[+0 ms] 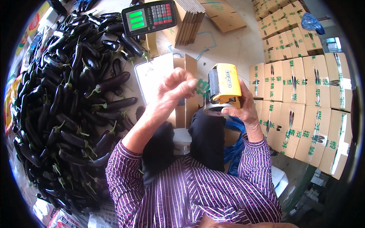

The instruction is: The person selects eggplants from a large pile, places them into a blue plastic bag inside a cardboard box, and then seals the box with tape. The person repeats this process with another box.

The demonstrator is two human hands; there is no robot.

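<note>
My right hand (245, 107) grips a yellow packing-tape dispenser (228, 82) with a dark roller and a tape roll at its lower side. To its left, my left hand (178, 87) is raised with the thumb pressed against curled fingers. Whether clear tape is pinched there cannot be made out. Below both hands, in front of my knees, stands a cardboard carton (191, 109), partly hidden by my left hand and forearm. Green printing shows between the left hand and the dispenser. Glare washes out the pale surface on the carton's left.
A large heap of eggplants (68, 114) fills the left side. Ahead stands a lit scale display with a keypad (148, 17), beside folded cardboard sheets (188, 24). Printed cartons (296, 79) are stacked on the right. Blue plastic (233, 142) lies by my right knee.
</note>
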